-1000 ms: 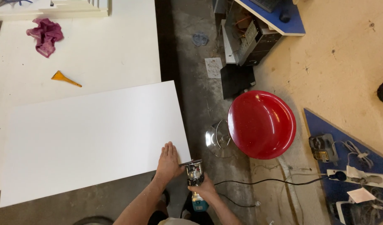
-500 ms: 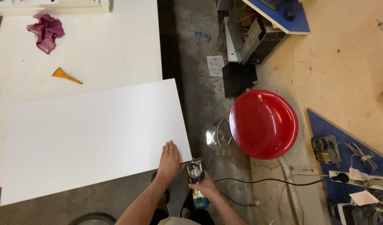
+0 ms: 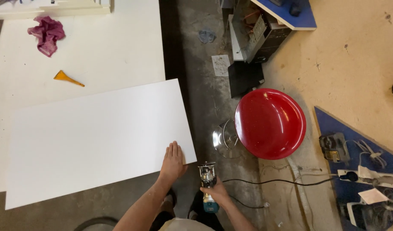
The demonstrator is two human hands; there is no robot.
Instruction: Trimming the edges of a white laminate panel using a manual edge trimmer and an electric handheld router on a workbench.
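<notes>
The left hand lies flat, fingers together and straight, pressing on the near right corner of the large white panel, which spreads up and to the left of it over the counter. The right hand, just to its right, is clamped around a corded trim router held upright beside the panel's corner. Bare concrete floor runs beyond both hands; a red stool stands near, further right.
</notes>
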